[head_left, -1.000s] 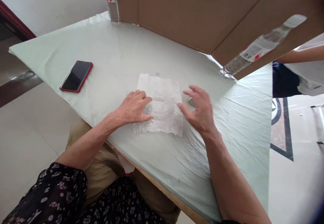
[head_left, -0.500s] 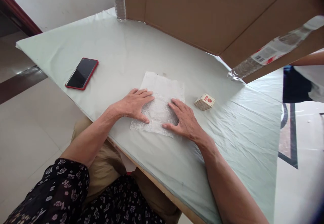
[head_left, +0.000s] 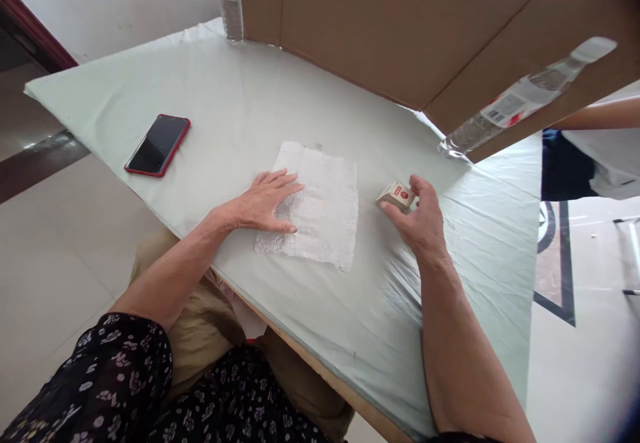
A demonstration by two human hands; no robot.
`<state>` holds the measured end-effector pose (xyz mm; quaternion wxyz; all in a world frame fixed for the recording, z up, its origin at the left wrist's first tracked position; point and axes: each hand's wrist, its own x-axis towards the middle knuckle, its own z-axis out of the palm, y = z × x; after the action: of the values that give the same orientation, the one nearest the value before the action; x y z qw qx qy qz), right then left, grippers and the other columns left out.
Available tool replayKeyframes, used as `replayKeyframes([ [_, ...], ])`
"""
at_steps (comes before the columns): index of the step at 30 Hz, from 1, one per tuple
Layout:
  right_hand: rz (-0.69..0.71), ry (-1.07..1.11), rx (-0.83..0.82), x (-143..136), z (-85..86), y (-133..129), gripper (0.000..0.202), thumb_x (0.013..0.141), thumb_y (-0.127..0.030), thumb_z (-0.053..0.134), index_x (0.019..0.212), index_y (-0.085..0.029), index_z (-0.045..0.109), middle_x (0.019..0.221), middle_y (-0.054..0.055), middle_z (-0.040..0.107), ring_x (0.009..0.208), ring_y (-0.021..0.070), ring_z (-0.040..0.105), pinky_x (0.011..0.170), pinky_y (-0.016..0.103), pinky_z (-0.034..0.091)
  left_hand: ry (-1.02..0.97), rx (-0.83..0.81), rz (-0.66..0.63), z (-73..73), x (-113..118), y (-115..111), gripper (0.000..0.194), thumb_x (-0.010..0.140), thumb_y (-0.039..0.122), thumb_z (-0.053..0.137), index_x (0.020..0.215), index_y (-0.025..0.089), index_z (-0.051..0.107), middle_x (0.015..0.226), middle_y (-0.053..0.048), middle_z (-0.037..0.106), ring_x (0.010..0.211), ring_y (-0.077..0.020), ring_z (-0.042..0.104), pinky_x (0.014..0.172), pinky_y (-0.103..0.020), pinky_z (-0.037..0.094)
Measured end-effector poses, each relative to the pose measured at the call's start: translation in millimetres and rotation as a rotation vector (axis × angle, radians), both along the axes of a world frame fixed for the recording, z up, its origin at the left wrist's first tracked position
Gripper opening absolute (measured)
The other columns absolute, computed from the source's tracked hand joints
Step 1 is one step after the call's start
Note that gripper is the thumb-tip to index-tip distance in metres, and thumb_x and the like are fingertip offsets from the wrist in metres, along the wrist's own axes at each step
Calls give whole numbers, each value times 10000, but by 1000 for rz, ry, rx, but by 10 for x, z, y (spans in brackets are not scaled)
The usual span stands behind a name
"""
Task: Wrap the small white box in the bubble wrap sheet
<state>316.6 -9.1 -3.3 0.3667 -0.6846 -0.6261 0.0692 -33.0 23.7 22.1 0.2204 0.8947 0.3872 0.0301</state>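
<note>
A sheet of bubble wrap (head_left: 325, 209) lies flat on the table. On its left part rests my left hand (head_left: 273, 201), palm down with the fingers spread. To the right of the sheet is a small cream-coloured box (head_left: 397, 194) with red print on its top. My right hand (head_left: 423, 216) has its thumb at the near side of this box and its fingers at the far right side, closed around it. The box appears to be still on the cloth.
A phone in a red case (head_left: 158, 145) lies on the left of the cloth-covered table (head_left: 200, 89). Behind stands a cardboard panel (head_left: 350, 23), with plastic bottles (head_left: 231, 9) at its left and right. At the far right, part of another person (head_left: 575, 156) shows.
My right hand has left the bubble wrap and moved right to the small box, closing around it. My left hand has stayed on the sheet. The view has shifted slightly.
</note>
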Motion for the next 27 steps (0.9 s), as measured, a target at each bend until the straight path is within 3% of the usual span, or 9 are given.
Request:
replayKeyframes([
  [2,-28,91,-77,61,-73,10,621,698,-379,750,1282,-264,573,1165,107,671,1035,317,652,923,578,519,8,8,-7,-27,16,3,994,780,710,621,1564,200,287,1659,-154,243,1548,-368,136,1238,-551,70],
  [5,-11,190,-13,-94,-61,-33,554,720,-388,738,1241,-258,598,1101,78,696,888,247,668,871,500,554,20,16,-15,-57,29,8,1029,765,712,634,1572,194,263,1653,-160,257,1542,-378,150,1239,-553,61],
  [9,230,226,86,-619,72,-148,577,765,-390,736,1301,-266,563,1231,71,672,991,226,666,929,437,541,2,20,-35,-67,49,-4,1027,772,691,645,1578,199,242,1652,-165,256,1543,-379,148,1235,-566,43],
  [13,447,149,-13,-1011,67,-221,532,841,-346,661,1354,-264,545,1342,95,639,1177,269,630,1036,464,489,-25,20,-38,-74,72,-28,1017,765,671,669,1573,221,247,1647,-159,272,1543,-373,159,1233,-578,39],
  [17,530,9,-130,-1044,-17,-234,572,859,-344,629,1413,-266,511,1399,109,615,1288,315,573,1090,527,439,-47,17,-43,-79,81,-38,1012,759,660,680,1567,217,263,1637,-163,295,1539,-378,172,1230,-584,43],
  [27,477,-57,-35,-1027,-52,-251,534,886,-373,602,1396,-250,498,1385,127,607,1276,321,568,1067,528,451,-16,17,-44,-57,81,-40,985,754,660,689,1539,188,329,1636,-184,286,1536,-385,169,1226,-595,46],
])
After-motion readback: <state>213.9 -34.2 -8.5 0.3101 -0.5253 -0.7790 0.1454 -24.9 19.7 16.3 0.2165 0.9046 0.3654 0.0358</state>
